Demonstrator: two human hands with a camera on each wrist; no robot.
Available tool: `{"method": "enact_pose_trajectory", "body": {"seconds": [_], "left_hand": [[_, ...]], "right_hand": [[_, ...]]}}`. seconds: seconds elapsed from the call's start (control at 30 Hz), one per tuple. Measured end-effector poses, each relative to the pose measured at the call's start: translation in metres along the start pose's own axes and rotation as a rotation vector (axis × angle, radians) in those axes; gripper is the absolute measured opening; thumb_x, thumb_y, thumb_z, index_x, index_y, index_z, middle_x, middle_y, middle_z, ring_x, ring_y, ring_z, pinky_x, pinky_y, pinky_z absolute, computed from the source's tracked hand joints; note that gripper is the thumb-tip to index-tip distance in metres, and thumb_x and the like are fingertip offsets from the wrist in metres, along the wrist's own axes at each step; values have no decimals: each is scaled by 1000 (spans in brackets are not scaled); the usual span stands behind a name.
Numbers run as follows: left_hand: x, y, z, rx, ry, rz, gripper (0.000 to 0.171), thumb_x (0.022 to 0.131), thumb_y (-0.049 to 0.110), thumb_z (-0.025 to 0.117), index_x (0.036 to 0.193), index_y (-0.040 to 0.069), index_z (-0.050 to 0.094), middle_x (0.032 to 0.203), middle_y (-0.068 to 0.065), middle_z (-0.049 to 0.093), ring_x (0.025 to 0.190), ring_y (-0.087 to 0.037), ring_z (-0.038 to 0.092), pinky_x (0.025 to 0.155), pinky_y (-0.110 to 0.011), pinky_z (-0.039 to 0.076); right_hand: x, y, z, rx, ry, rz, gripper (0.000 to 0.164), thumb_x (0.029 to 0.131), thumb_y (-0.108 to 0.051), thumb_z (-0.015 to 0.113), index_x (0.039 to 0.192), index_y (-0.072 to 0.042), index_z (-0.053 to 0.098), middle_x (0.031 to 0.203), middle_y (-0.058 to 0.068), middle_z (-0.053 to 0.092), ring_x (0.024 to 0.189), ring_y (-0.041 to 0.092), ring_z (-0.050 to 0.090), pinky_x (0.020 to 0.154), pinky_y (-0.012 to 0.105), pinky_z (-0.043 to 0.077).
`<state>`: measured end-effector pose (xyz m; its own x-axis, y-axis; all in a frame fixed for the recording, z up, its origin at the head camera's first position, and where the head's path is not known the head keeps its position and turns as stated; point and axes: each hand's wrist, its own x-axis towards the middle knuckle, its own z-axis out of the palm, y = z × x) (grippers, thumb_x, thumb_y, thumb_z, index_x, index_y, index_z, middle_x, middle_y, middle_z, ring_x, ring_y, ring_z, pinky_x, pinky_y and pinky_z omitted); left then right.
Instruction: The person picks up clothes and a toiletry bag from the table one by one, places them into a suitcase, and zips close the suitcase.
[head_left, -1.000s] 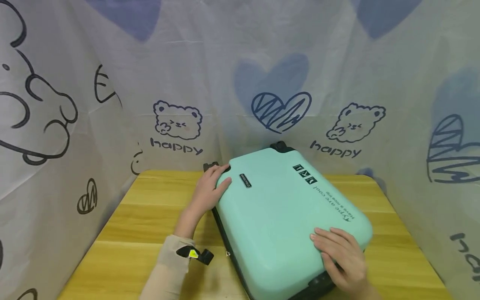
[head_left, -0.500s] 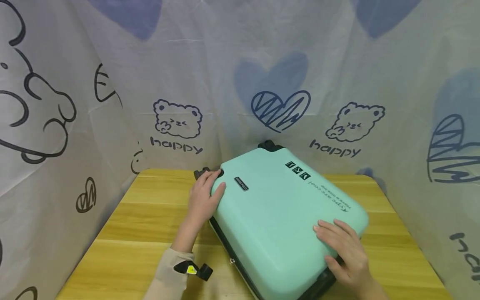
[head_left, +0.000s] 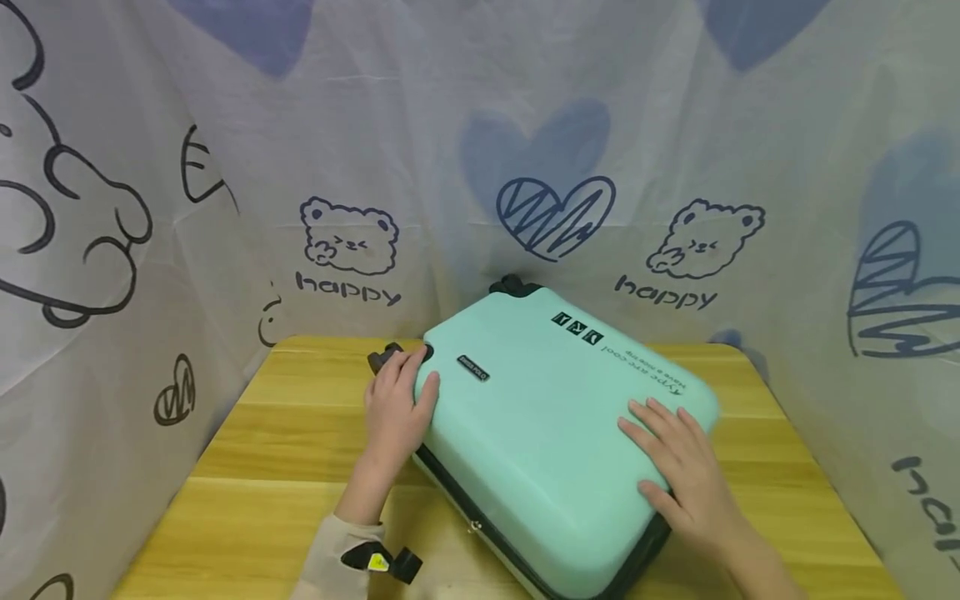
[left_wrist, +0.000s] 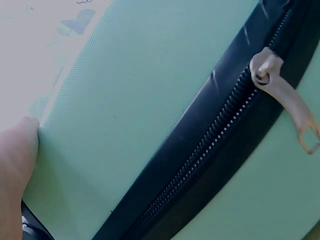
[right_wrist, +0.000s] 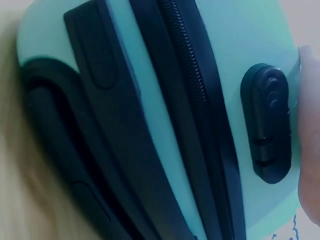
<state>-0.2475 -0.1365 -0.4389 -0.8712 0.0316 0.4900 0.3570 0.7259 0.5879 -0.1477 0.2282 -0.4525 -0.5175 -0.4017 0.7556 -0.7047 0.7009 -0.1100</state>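
A mint-green hard-shell suitcase (head_left: pixel 525 433) lies flat, slanted across the wooden table. My left hand (head_left: pixel 397 408) rests at its far left corner, beside a black wheel (head_left: pixel 386 358), fingers extended and thumb on the shell. Over the near right edge lies my right hand (head_left: pixel 686 467), fingers spread on the lid. In the left wrist view, the zipper's metal pull (left_wrist: pixel 287 97) hangs from the black zipper band (left_wrist: pixel 195 155). The right wrist view shows a black lock panel (right_wrist: pixel 267 125) close to my hand, and a black handle (right_wrist: pixel 65 150) at the suitcase's end.
The yellow wooden table (head_left: pixel 262 467) extends left and right of the suitcase. Behind it and on both sides hangs a pale curtain (head_left: pixel 427 133) printed with hearts and bears. Another black wheel (head_left: pixel 516 286) stands close to the back curtain.
The suitcase has turned anticlockwise: its wheeled end has swung left and its near right corner has moved away from me. Both hands have moved along with it.
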Motion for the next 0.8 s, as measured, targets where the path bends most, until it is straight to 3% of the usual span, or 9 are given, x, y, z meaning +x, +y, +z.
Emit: {"method": "enact_pose_trajectory", "body": {"seconds": [0.17, 0.3, 0.53, 0.63, 0.7, 0.8], "left_hand": [[-8, 0, 1, 25, 52, 20, 46, 101, 39, 46, 141, 16, 52, 138, -11, 52, 139, -33, 39, 110, -66, 24], [-12, 0, 3, 50, 90, 41, 45, 101, 38, 47, 140, 16, 53, 136, -11, 54, 138, -33, 41, 109, -69, 24], [-14, 2, 3, 53, 102, 43, 45, 101, 38, 47, 140, 17, 53, 135, -11, 54, 138, -33, 41, 109, -69, 24], [-15, 2, 3, 49, 117, 39, 44, 100, 37, 48, 139, 16, 54, 135, -11, 55, 137, -34, 41, 110, -68, 24], [-16, 1, 3, 50, 127, 38, 44, 100, 36, 48, 139, 16, 54, 134, -11, 55, 137, -34, 41, 110, -68, 24], [-16, 1, 2, 50, 138, 44, 44, 100, 36, 48, 138, 15, 54, 134, -12, 55, 137, -35, 41, 110, -68, 24]], "right_hand": [[1, 5, -6, -55, -96, 137, 60, 102, -48, 37, 148, -8, 42, 157, 13, 36, 151, 28, 20, 123, 49, 4], [1, 3, -11, -126, -92, 233, 64, 100, -49, 42, 152, -11, 35, 158, 14, 32, 152, 27, 15, 124, 48, 4], [-5, -22, -14, -180, -4, 176, 74, 100, -59, 34, 147, -3, 41, 154, 19, 38, 150, 27, 23, 125, 32, 3], [-8, -35, -13, -201, 25, 202, 81, 97, -65, 35, 147, -1, 40, 152, 23, 40, 148, 30, 28, 124, 27, 4], [-10, -43, -13, -212, 36, 274, 85, 94, -67, 40, 149, -1, 37, 150, 26, 40, 146, 33, 31, 123, 22, 4], [-12, -53, -15, -203, -14, 436, 89, 91, -60, 56, 153, -4, 27, 152, 26, 36, 143, 37, 34, 121, 17, 4]]}}
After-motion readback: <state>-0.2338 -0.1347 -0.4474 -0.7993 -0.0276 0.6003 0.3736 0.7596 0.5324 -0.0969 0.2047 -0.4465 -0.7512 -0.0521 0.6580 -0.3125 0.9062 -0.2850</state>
